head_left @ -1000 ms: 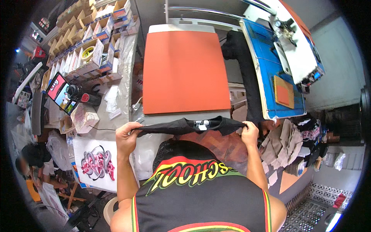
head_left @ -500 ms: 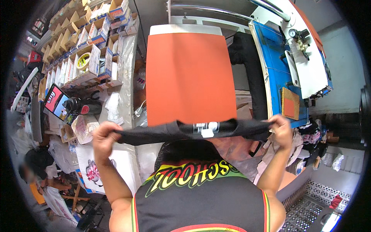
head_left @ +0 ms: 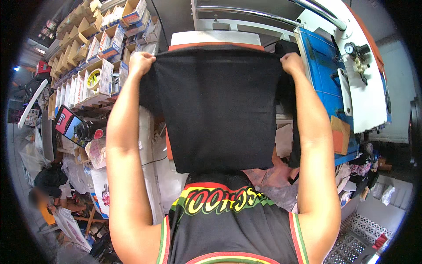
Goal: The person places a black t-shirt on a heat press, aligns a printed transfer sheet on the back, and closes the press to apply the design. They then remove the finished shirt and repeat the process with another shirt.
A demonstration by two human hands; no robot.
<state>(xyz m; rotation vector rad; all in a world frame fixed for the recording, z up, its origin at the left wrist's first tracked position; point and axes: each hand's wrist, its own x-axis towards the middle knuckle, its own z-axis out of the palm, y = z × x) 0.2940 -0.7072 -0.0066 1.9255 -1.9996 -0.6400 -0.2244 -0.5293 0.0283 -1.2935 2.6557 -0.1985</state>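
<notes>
- Two bare hands are raised in the head view: the left hand (head_left: 140,63) and the right hand (head_left: 292,63) each have their fingers curled shut on a top corner of a black garment (head_left: 220,110).
- Stretched flat between the hands, the black garment hangs down in front of the person; its lower edge reaches the chest of the black vest with red, yellow and green trim (head_left: 224,220) that the person wears.
- Behind the cloth stands a heat press, its orange platen (head_left: 211,45) showing only as a thin strip above the garment's top edge.
- To the right of the right hand is the press's blue side panel (head_left: 323,70), with a white housing and a small pressure gauge (head_left: 351,48) beyond it.
- Left of the left hand, shelves carry rows of cardboard boxes (head_left: 103,70), one holding a roll of yellow tape (head_left: 93,79).
- Lower left, another person (head_left: 48,185) sits among plastic bags on the floor.
</notes>
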